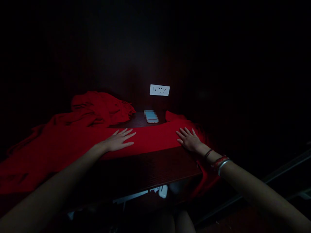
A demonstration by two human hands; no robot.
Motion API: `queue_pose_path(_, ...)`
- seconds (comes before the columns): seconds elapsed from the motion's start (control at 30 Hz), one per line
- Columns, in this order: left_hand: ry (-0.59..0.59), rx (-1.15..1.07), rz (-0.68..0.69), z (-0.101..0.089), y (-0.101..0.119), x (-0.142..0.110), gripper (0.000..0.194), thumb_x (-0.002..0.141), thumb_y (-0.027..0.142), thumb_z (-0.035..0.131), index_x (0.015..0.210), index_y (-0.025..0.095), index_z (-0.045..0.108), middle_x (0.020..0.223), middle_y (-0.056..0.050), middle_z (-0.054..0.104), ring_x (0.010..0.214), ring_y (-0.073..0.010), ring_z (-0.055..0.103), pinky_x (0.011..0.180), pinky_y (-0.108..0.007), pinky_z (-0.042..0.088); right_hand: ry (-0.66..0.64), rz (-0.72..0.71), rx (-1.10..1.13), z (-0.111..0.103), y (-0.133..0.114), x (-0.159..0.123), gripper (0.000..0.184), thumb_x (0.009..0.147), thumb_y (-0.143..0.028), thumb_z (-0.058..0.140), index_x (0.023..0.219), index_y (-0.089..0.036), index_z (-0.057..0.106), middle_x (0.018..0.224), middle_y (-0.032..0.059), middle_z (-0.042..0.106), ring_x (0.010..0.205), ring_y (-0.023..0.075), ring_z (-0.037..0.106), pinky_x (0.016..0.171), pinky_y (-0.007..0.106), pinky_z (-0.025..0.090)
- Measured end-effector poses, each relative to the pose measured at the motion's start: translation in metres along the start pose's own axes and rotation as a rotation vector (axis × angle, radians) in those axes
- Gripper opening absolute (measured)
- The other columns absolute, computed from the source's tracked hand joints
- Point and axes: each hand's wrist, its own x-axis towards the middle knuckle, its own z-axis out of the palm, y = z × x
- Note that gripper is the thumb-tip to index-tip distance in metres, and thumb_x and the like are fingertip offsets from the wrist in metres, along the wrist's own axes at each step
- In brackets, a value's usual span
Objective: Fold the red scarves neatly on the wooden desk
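"Where does your cloth lie, and how does it look?"

"Across the tabletop, a little back from its front edge. The red cloth makes a flat, nearly smooth band under both palms. Farther back, on my left, there's a crumpled red heap with a fringed end; I can't tell whether it's the same piece."

"And the fingers?"

"My feed shows the left hand flat, fingers spread apart, a ring on one. The right hand lies palm down too, fingers apart, a silver bangle on that arm."

"Surface and room?"

"Dark, grained wood, with dim red fabric hanging by the near right corner. Behind the band I make out a phone-like object, its face pixelated. Beyond, a white socket plate sits on a dark wall. Everything past that is too black for me to read."
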Motion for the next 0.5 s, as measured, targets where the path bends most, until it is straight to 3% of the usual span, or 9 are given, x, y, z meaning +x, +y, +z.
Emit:
queue_pose_path(0.13, 0.005, -0.032, 0.013, -0.001, 0.001, 0.000, 0.059, 0.076, 0.060, 0.021, 0.127, 0.032, 0.012, 0.136, -0.001, 0.007, 0.123, -0.0231, 0.004, 0.094, -0.047, 0.006, 0.011, 0.081, -0.036, -0.004, 0.033, -0.009, 0.054, 0.080, -0.047, 0.026, 0.128, -0.024, 0.021, 0.135, 0.0053, 0.015, 0.122, 0.0287, 0.007, 0.093, 0.054, 0.007)
queue_pose_path(0.27, 0.060, -0.034, 0.027, -0.002, 0.005, 0.000, 0.058, 0.076, 0.058, 0.022, 0.127, 0.031, 0.015, 0.135, -0.001, 0.008, 0.122, -0.0236, 0.005, 0.095, -0.046, 0.004, 0.024, 0.164, 0.082, -0.018, 0.050, 0.011, 0.058, 0.079, -0.052, 0.021, 0.128, -0.021, 0.020, 0.135, 0.0088, 0.013, 0.121, 0.0306, 0.010, 0.090, 0.054, 0.017)
queue_pose_path(0.37, 0.097, -0.031, -0.023, -0.001, 0.008, 0.000, 0.057, 0.078, 0.056, 0.021, 0.127, 0.030, 0.015, 0.135, -0.001, 0.009, 0.122, -0.0246, 0.006, 0.095, -0.047, 0.006, 0.050, 0.129, 0.150, -0.025, 0.056, 0.041, 0.051, 0.081, -0.041, 0.026, 0.126, -0.014, 0.026, 0.133, 0.0137, 0.019, 0.120, 0.0267, 0.016, 0.092, 0.044, 0.023)
queue_pose_path(0.5, 0.020, -0.040, -0.099, 0.002, 0.007, 0.001, 0.057, 0.077, 0.056, 0.022, 0.127, 0.029, 0.016, 0.135, -0.003, 0.011, 0.122, -0.0258, 0.009, 0.093, -0.048, 0.011, 0.017, 0.065, 0.196, -0.030, 0.061, 0.077, 0.040, 0.080, -0.021, 0.031, 0.118, -0.010, 0.037, 0.122, 0.0144, 0.038, 0.111, 0.0198, 0.035, 0.090, 0.029, 0.029)
